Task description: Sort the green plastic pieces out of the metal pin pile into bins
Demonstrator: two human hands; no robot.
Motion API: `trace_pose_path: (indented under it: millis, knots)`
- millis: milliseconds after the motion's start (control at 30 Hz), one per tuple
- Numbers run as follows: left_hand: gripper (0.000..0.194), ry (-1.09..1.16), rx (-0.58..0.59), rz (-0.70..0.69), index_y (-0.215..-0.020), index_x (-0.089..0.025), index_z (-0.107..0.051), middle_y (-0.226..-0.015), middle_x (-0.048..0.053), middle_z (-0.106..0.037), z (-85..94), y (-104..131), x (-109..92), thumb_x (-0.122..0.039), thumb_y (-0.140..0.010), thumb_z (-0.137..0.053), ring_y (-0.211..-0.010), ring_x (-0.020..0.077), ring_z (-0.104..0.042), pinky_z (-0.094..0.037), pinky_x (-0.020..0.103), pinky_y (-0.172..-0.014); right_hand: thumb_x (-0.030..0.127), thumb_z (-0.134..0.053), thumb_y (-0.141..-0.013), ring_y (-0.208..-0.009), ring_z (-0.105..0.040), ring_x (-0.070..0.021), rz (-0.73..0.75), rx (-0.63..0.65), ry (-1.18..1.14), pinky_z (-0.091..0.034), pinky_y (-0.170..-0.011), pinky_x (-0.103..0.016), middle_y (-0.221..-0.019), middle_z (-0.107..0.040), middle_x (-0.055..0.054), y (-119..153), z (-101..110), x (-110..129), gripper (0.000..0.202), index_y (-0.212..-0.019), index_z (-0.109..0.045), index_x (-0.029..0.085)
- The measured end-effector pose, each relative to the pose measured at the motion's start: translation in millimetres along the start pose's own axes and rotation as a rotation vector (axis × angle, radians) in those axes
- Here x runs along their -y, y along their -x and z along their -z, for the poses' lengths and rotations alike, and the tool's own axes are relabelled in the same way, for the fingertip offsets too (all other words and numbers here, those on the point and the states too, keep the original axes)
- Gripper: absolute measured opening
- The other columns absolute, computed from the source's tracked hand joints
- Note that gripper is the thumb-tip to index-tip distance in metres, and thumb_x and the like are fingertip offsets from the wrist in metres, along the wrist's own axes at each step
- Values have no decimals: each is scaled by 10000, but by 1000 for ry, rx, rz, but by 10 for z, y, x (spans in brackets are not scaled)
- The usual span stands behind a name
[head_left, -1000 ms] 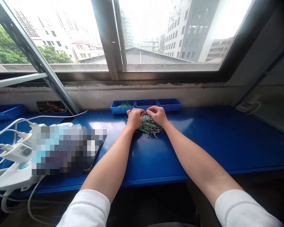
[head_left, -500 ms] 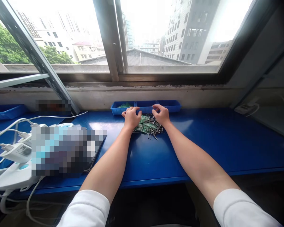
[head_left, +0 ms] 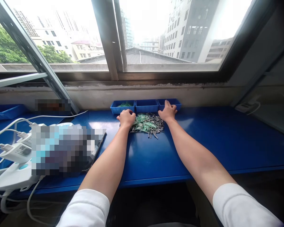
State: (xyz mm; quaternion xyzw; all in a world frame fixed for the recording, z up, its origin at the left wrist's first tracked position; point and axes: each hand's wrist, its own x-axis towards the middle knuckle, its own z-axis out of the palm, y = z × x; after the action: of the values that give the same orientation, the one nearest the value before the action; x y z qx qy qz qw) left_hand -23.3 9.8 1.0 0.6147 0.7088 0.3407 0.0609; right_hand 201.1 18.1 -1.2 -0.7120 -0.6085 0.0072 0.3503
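Note:
A mixed pile of thin metal pins [head_left: 159, 121], perhaps screws or rivets, and crinkled green clear plastic pieces [head_left: 145, 124] lies on the blue table. Beside its left edge is my left hand [head_left: 127, 119], fingers curled in near the front of the left blue bin [head_left: 115, 110]; what they hold, if anything, is hidden. My right hand [head_left: 168, 112] reaches over the front rim of the right blue bin [head_left: 177, 106] with its fingers apart. Between these two stands the middle blue bin [head_left: 146, 106]. Green pieces lie in the left bin.
A white power strip [head_left: 16, 176] with plugged chargers and cables sits at the left, next to a blurred-out device [head_left: 98, 146]. A metal shelf post [head_left: 53, 85] rises behind it. Another blue tray [head_left: 7, 110] is at far left. The window wall closes off the back.
My right hand has moved right and away from me, from over the pile to the right bin, and its fingers have spread. My left hand has shifted left, uncovering more of the pile.

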Motion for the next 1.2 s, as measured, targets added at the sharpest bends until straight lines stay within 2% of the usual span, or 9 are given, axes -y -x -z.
trace_pose_path:
  millis: [167,300,433,500,567,700,800,933,1200]
  knots:
    - [227,-9,42,7,-853,-218,-680,-1013,95,-666,-4,4,2,-280,-733,-496,-1000,285,-568,-339,444,-897,352,-579,-702,-1145,-324,-380,-9,39,15,-319,-923,-550,-1490,-249,-96,-26,-70,-61,723,-1373,-357,201]
    - [237,-16,52,8,-861,-221,-686,-1009,100,-672,-36,-13,30,-298,-732,-503,-986,288,-579,-349,438,-891,348,-571,-728,-1191,-301,-376,28,0,0,-325,-940,-531,-1483,-236,-130,3,-90,-38,684,-1362,-378,181]
    - [239,-16,68,-2,-870,-222,-691,-985,98,-683,-48,-18,43,-300,-735,-511,-986,295,-588,-367,425,-882,287,-507,-783,-1157,-364,-320,159,-99,-44,-355,-949,-456,-1282,-462,-145,55,-55,37,436,-1196,-552,154]
    - [252,-12,87,-7,-888,-218,-695,-987,98,-688,-40,-9,36,-298,-736,-511,-993,295,-589,-383,409,-870,277,-487,-798,-1073,-439,-282,240,-53,-76,-393,-916,-400,-1098,-559,-127,79,-42,68,307,-1043,-629,158]
    - [268,-8,109,-12,-910,-215,-698,-994,98,-691,-29,1,24,-303,-733,-516,-995,292,-591,-402,386,-853,334,-504,-802,-1013,-484,-267,271,45,-83,-414,-888,-381,-996,-588,-110,100,-47,87,274,-964,-652,169]
    - [276,-17,125,-26,-914,-210,-704,-997,96,-693,-23,12,6,-319,-731,-527,-991,286,-596,-416,367,-844,514,-554,-767,-1031,-504,-307,207,222,-7,-405,-888,-419,-1045,-589,-137,122,-89,94,435,-1002,-663,166]
    - [280,-23,137,-43,-915,-213,-705,-1001,88,-693,-28,13,1,-323,-739,-517,-994,282,-595,-419,363,-845,476,-551,-783,-1008,-538,-288,204,304,1,-426,-838,-370,-1065,-603,-139,113,-106,88,383,-978,-679,172]
    - [275,-16,168,-80,-911,-227,-704,-977,58,-700,-29,24,-4,-329,-747,-508,-979,260,-600,-425,331,-836,373,-538,-806,-902,-593,-220,209,361,-73,-438,-751,-286,-985,-657,-91,85,-115,70,253,-895,-687,189]
    - [260,-8,168,-99,-884,-229,-705,-962,47,-701,-32,30,-5,-322,-738,-512,-953,245,-605,-431,313,-806,310,-606,-770,-790,-595,-180,141,355,-213,-419,-682,-265,-851,-679,-55,57,-123,26,132,-793,-655,190]
